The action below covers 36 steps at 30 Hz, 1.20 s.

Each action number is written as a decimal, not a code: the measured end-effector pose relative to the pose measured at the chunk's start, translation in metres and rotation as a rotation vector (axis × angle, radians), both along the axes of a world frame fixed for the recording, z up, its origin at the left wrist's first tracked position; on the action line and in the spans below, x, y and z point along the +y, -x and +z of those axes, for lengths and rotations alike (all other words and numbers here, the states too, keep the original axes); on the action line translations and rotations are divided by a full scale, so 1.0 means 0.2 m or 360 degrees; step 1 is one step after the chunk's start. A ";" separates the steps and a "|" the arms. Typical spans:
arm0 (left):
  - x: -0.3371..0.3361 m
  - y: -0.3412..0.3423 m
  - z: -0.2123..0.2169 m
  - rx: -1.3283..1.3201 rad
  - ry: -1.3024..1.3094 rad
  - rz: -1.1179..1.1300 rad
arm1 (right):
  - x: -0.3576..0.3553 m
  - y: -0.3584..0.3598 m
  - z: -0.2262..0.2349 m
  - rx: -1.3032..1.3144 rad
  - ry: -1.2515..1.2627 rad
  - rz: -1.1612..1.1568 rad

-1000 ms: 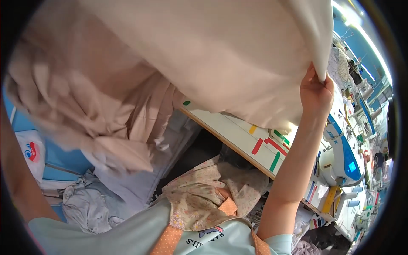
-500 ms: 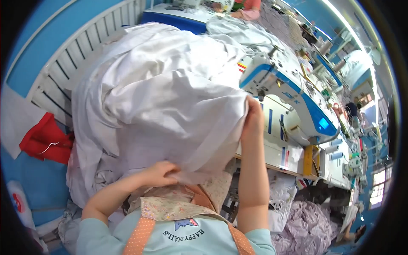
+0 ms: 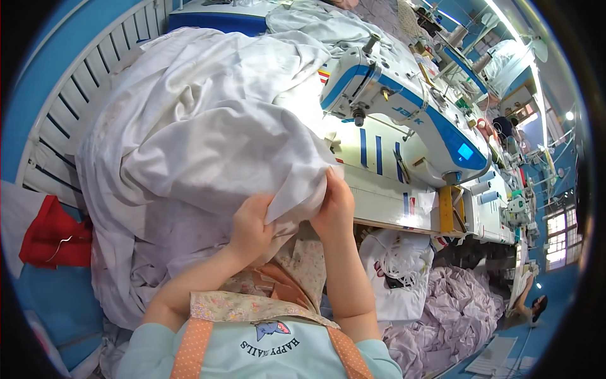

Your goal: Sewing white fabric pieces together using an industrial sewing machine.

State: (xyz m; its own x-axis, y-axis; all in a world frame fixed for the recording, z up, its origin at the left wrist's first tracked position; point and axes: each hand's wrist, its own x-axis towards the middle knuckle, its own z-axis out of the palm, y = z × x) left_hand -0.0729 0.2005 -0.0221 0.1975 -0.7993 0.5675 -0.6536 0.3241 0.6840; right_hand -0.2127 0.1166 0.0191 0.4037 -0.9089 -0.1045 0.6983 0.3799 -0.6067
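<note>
A sewing workshop with blue walls: the white sheet (image 3: 189, 126) lies heaped over the tabletop (image 3: 385, 205), left of the sewing machine (image 3: 404, 120). Your left hand (image 3: 249, 227) and right hand (image 3: 334, 205) have their fingers clamped on its near edge; keep both grips close together and level.

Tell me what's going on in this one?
A person at a sewing station grips a big white cloth with both hands. The left hand and the right hand pinch its near edge close together, just in front of the body. The rest of the cloth is heaped over the table to the left of a white and blue sewing machine. A red cloth lies at far left.
</note>
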 end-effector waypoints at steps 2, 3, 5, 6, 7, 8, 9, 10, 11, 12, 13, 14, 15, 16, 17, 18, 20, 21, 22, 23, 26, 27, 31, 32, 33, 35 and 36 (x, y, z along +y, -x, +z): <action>0.06 -0.03 -0.02 0.0260 -0.0191 -0.0147 | 0.08 0.01 -0.04 0.0260 0.0078 -0.0001; 0.10 -0.05 -0.04 0.0239 -0.0163 -0.0145 | 0.13 0.02 -0.06 0.0421 0.0240 0.0053; 0.20 -0.08 -0.08 0.0637 -0.0476 -0.0184 | 0.24 0.03 -0.09 0.0822 0.0306 0.0196; 0.24 -0.10 -0.10 0.0635 -0.0472 -0.0167 | 0.30 0.03 -0.09 0.0987 0.0219 0.0230; 0.28 -0.14 -0.10 0.0599 -0.0483 -0.0159 | 0.35 0.04 -0.09 0.0902 0.0162 0.0222; 0.32 -0.20 -0.09 0.0577 -0.0496 -0.0161 | 0.40 0.03 -0.09 0.0894 0.0028 0.0209; 0.35 -0.26 -0.05 0.0830 -0.0572 -0.0123 | 0.47 0.07 -0.06 0.1058 -0.0139 0.0312; 0.38 -0.34 0.03 0.1130 -0.0762 -0.0025 | 0.52 0.11 -0.03 0.1053 -0.0141 0.0298; 0.40 -0.41 0.12 0.1335 -0.0512 0.0045 | 0.60 0.14 0.01 0.0905 -0.0148 0.0366; 0.42 -0.48 0.24 0.1648 -0.0433 0.0273 | 0.66 0.18 0.05 0.0830 -0.0211 0.0427; 0.47 -0.56 0.39 0.1255 -0.0554 0.0420 | 0.73 0.23 0.09 0.0766 -0.0156 0.0410; 0.50 -0.63 0.55 0.0849 -0.0702 0.0166 | 0.81 0.27 0.13 0.0781 -0.0225 0.0398; 0.54 -0.68 0.72 0.0415 -0.0881 0.0084 | 0.87 0.30 0.16 0.0735 -0.0299 0.0407; 0.59 -0.71 0.87 0.0300 -0.0880 -0.0098 | 0.93 0.33 0.19 0.0795 -0.0297 0.0373; 0.64 -0.68 0.99 0.0082 -0.0817 -0.0097 | 0.98 0.36 0.21 0.1058 -0.0038 0.0385; 0.69 -0.63 1.07 -0.0118 -0.0707 -0.0281 | 1.02 0.38 0.23 0.1317 0.0224 0.0398; 0.70 -0.48 1.13 -0.0562 -0.0443 -0.0767 | 1.11 0.40 0.25 0.1293 0.0367 0.0331; 0.68 -0.40 1.12 -0.0701 -0.0286 -0.1126 | 1.16 0.41 0.26 0.1253 0.0370 0.0209; 0.68 -0.30 1.07 -0.0723 -0.0372 -0.1502 | 1.19 0.41 0.27 0.1176 0.0383 0.0088; 0.67 -0.21 1.01 -0.0776 -0.0288 -0.1822 | 1.21 0.41 0.27 0.1210 0.0396 0.0064; 0.72 0.03 0.80 -0.0678 -0.0716 -0.1974 | 1.25 0.42 0.24 0.1142 0.0458 0.0151; 0.73 0.06 0.75 -0.0735 -0.0887 -0.2009 | 1.25 0.42 0.23 0.1155 0.0492 0.0145; 0.78 0.13 0.63 -0.0723 -0.0919 -0.1960 | 1.24 0.45 0.20 0.1400 0.0805 0.0283; 0.79 0.14 0.62 -0.0695 -0.0929 -0.1959 | 1.24 0.46 0.20 0.1487 0.0855 0.0299; 0.78 0.15 0.61 -0.0666 -0.0941 -0.1958 | 1.23 0.46 0.19 0.1499 0.0878 0.0301; 0.78 0.15 0.60 -0.0624 -0.0924 -0.1956 | 1.23 0.46 0.19 0.1524 0.0888 0.0307; 0.78 0.14 0.60 -0.0579 -0.0960 -0.2013 | 1.23 0.46 0.19 0.1522 0.0885 0.0311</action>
